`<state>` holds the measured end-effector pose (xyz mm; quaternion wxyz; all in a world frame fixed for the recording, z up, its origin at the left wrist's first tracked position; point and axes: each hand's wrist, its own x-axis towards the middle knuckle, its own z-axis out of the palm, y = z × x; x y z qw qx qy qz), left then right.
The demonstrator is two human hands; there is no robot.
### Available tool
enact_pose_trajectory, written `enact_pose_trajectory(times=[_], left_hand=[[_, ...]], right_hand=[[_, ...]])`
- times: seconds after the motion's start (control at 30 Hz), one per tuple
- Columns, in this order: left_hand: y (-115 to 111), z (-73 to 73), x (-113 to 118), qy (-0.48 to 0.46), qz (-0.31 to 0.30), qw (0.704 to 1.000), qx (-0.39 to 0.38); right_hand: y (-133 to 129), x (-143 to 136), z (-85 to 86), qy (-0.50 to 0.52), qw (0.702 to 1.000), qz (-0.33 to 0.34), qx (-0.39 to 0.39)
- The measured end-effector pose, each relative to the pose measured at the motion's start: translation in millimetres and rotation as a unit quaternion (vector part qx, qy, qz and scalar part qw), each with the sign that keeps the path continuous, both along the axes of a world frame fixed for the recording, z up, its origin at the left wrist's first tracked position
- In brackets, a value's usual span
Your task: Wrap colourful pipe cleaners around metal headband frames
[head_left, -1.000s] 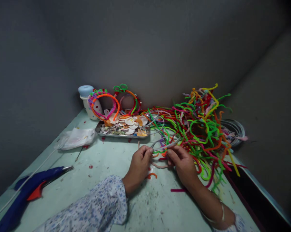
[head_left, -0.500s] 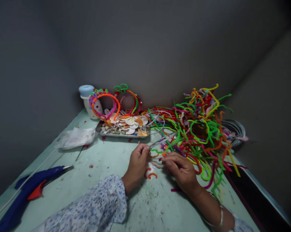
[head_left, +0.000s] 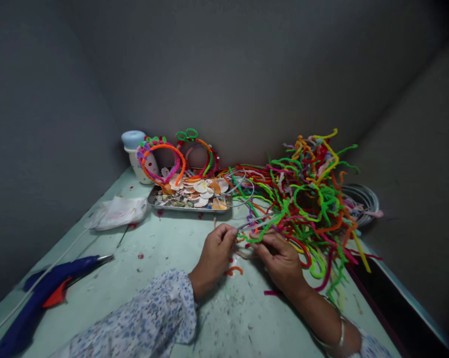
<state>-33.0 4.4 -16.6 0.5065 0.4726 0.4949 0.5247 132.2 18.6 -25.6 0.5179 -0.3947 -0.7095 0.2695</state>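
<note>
My left hand [head_left: 217, 253] is closed, thumb against fingers, on a thin grey band that runs up to the right. Facing it, my right hand [head_left: 280, 261] has its fingers pinched at a green fuzzy stem [head_left: 254, 238] stretching between the hands; a small red tip shows by its fingertips. A pale stem [head_left: 243, 255] hangs between the two hands, and which hand holds it is unclear. Below them a short curved orange piece [head_left: 234, 270] lies on the table.
A big tangle of coloured fuzzy stems [head_left: 314, 199] fills the back right. A metal tray [head_left: 190, 211] of shells, fuzzy headbands [head_left: 164, 147] and a jar [head_left: 133, 140] stand behind. On the left lie a plastic bag [head_left: 122, 213] and a blue glue gun [head_left: 45, 286].
My left hand has shifted slightly right, nearer my right hand, and covers more of the orange pieces. The green stem has moved up to my right fingertips.
</note>
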Motion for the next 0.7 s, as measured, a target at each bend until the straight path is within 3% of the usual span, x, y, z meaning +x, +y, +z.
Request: enact_pose_trajectory(times=[0.1,0.27,0.5,0.7], left_hand=[[0.5,-1.8,-0.1,0.005,-0.001,1.000,0.005],[-0.3,-4.2,0.4,-0.010,-0.032,0.999,-0.017],[-0.9,-5.2,1.6,-0.005,-0.062,0.998,-0.029],[-0.2,-5.5,1.1,0.014,-0.080,0.996,-0.021]], right_hand=[[-1.5,0.6,2.4,-0.003,0.999,0.016,0.028],[-0.9,1.8,-2.0,-0.019,1.000,0.005,0.000],[1.7,-2.7,-1.5,0.124,0.983,-0.032,-0.131],[1.7,-0.6,0.1,0.122,0.972,-0.017,-0.201]])
